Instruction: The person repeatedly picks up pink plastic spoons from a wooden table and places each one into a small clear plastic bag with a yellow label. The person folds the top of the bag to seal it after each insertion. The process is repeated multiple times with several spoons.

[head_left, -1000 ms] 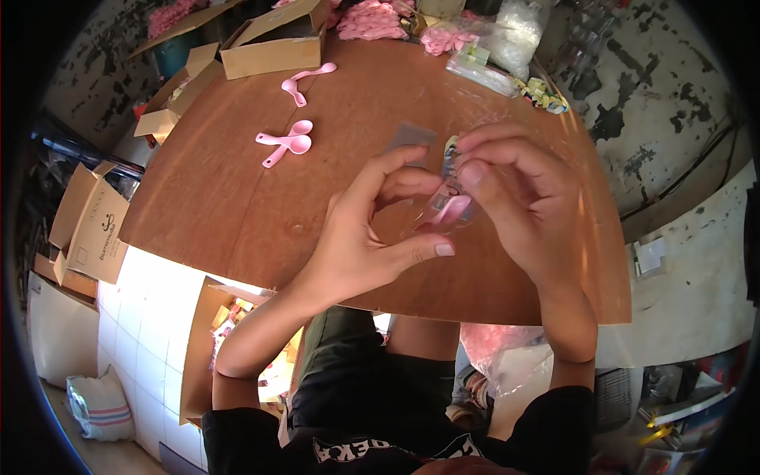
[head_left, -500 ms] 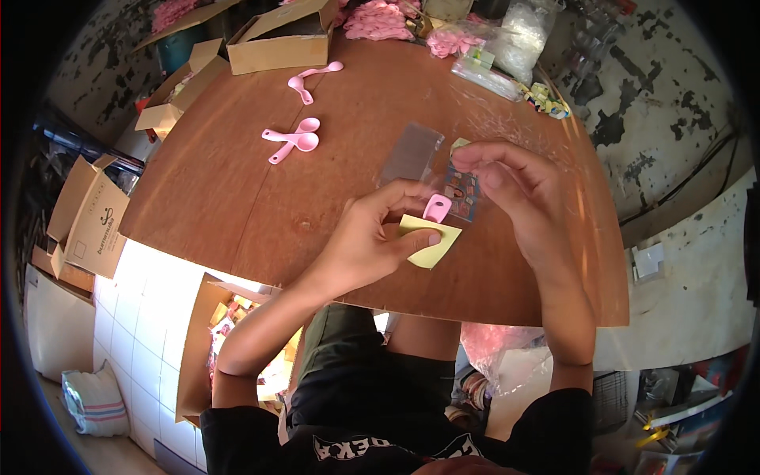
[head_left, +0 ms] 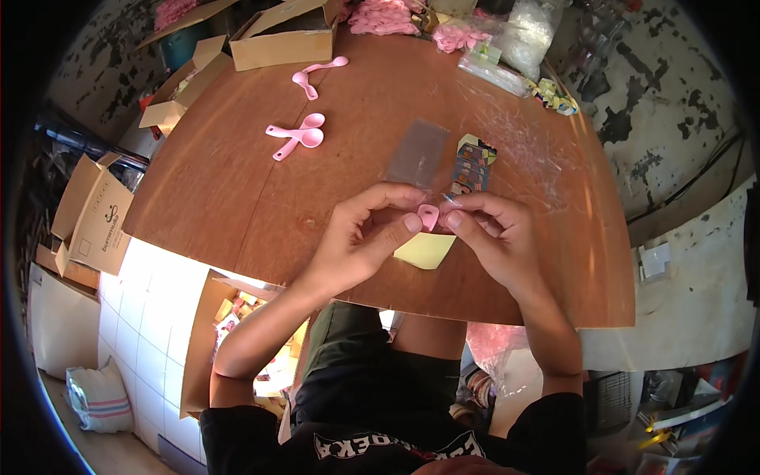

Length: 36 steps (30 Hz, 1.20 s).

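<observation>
- Pink spoon (head_left: 428, 216) now sits pinched between your left hand (head_left: 360, 241) and right hand (head_left: 495, 237), lower over the counter (head_left: 237, 206) than before.
- Yellow card (head_left: 425, 251) has dropped beneath them; clear sleeve (head_left: 418, 153) lies released.

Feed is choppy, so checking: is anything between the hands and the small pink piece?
Nothing visible. The left hand and right hand pinch the small pink piece directly between their fingertips, above the yellow-green paper slip on the wooden table. The clear plastic sleeve lies beyond them.
</observation>
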Motion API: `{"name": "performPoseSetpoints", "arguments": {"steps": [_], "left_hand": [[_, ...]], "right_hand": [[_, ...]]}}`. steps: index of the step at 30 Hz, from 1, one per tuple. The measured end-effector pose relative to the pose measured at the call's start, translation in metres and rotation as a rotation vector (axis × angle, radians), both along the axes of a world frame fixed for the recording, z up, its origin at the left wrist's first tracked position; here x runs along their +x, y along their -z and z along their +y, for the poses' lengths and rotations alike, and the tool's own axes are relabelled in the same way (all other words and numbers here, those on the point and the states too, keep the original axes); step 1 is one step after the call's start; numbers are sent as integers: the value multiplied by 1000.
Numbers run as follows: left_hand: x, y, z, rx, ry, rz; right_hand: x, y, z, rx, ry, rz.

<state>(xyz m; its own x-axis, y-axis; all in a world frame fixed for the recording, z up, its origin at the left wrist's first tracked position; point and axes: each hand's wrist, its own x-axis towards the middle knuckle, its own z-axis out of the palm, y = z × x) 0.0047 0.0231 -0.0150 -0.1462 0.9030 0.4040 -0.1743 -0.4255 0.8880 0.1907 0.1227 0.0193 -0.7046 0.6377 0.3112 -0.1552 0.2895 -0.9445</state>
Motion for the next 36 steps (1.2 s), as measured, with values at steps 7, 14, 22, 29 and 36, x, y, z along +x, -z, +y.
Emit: {"name": "performPoseSetpoints", "arguments": {"steps": [7,14,22,29,36], "left_hand": [[-2,3,7,32,-80,-63],[3,0,6,24,-199,14],[-14,2,4,-30,-138,29],[-22,-3,1,24,-81,164],[-29,3,2,102,-63,233]], "right_hand": [[3,1,1,145,81,-31],[4,9,4,118,118,30],[10,16,10,78,76,42],[13,20,13,87,-38,96],[14,23,13,150,-57,86]]}}
